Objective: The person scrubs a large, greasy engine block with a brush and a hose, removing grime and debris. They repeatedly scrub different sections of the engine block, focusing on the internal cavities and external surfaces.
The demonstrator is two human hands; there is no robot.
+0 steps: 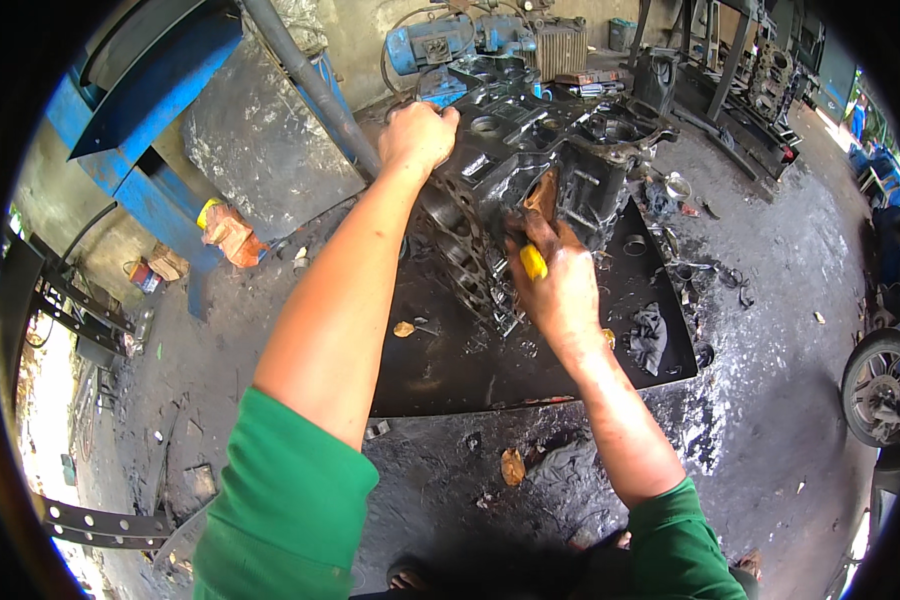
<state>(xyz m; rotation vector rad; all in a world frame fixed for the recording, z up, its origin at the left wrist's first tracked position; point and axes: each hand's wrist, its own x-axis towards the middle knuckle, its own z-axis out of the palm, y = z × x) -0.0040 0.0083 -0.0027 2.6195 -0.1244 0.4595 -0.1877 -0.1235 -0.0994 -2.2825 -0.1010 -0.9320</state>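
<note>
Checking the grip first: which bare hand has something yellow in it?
The right hand, closed around a bright yellow object by the greasy black metal engine block; the left hand, at the block's left edge, shows nothing yellow.

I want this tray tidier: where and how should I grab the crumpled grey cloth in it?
I'd pinch the bunched folds at the middle of the grey cloth from above, coming in from the right. It looks limp and creased, so the folds should gather easily; it lies near the tray's right edge, with the engine block beyond, up and to the left.
</note>
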